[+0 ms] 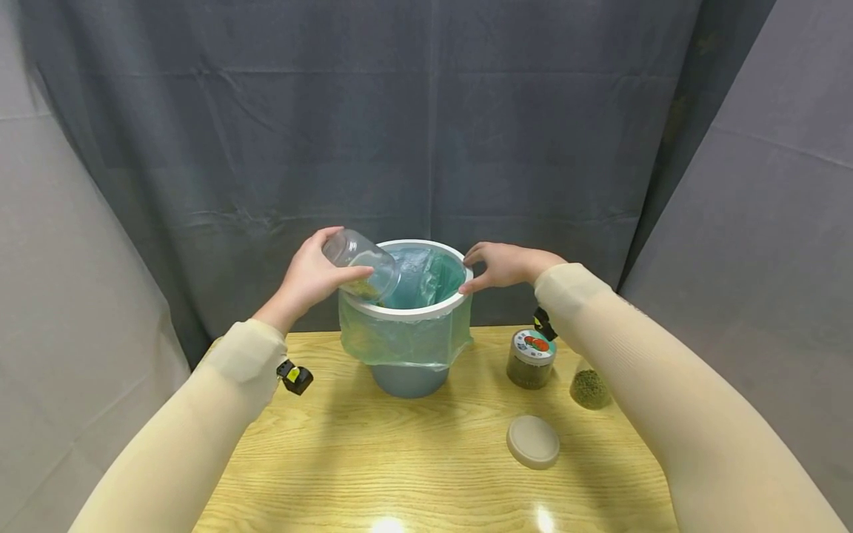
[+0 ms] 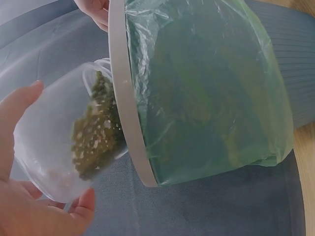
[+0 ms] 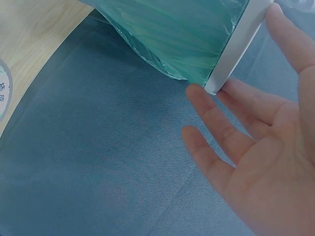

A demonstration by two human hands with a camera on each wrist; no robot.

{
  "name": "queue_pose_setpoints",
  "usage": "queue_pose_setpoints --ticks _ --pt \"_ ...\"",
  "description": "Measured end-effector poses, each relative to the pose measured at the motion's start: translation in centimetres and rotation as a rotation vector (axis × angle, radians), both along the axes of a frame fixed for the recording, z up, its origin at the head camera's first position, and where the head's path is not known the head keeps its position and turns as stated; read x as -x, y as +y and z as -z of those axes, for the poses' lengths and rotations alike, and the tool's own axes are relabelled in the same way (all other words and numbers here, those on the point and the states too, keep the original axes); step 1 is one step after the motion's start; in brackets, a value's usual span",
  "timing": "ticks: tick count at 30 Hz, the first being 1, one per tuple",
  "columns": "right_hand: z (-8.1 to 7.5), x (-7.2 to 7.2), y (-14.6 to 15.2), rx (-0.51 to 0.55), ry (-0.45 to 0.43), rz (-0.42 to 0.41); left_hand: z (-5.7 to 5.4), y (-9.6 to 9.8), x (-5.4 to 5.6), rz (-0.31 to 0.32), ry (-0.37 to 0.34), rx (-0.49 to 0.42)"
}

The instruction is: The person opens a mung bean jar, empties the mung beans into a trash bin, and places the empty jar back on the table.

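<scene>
My left hand (image 1: pixel 312 272) grips a clear plastic jar (image 2: pixel 54 128), thumb on one side and fingers on the other. The jar is tilted, its mouth at the white rim of a lined trash bin (image 1: pixel 408 381). Green-brown granules (image 2: pixel 97 130) with pale flecks lie against the jar's lower wall near its mouth. Across the bin, my right hand (image 1: pixel 509 265) rests on the rim (image 3: pixel 238 46) with its thumb and fingers spread and mostly straight. A thin green bag (image 1: pixel 393 340) lines the bin and hangs down outside it.
On the wooden table (image 1: pixel 373 459), right of the bin, stands a lidded jar (image 1: pixel 531 363) with a tomato picture on top. Beside it, a second jar of green granules (image 1: pixel 590 389) is partly behind my right sleeve. A beige round lid (image 1: pixel 533 442) lies nearer me. Grey curtains (image 1: pixel 426 148) hang behind.
</scene>
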State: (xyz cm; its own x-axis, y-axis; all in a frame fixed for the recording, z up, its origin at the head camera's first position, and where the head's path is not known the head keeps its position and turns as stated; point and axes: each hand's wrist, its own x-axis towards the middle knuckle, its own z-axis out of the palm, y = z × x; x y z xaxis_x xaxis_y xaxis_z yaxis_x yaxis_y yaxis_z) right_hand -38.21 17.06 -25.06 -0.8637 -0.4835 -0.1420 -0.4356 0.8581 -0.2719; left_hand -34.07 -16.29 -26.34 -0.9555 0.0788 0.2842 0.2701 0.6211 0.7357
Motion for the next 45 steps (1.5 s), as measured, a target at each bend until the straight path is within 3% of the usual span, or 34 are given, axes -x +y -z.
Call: queue_pose_setpoints --ticks 12,23,37,41,45 --pt "0.1 0.0 0.1 0.012 0.012 -0.009 -0.4 1.3 0.1 0.017 0.082 0.153" --pt "0.2 0.0 0.0 0.011 0.010 -0.007 -0.4 2.3 -0.3 0.098 0.157 0.238" --pt "0.2 0.1 0.0 0.012 0.016 -0.016 -0.2 2.7 -1.0 0.298 0.408 0.502" --pt "0.3 0.2 0.0 0.012 0.014 -0.012 -0.1 2.9 -1.1 0.324 0.481 0.595" --pt "0.3 0.1 0.0 0.014 0.018 -0.013 -0.1 2.9 -1.2 0.321 0.514 0.605"
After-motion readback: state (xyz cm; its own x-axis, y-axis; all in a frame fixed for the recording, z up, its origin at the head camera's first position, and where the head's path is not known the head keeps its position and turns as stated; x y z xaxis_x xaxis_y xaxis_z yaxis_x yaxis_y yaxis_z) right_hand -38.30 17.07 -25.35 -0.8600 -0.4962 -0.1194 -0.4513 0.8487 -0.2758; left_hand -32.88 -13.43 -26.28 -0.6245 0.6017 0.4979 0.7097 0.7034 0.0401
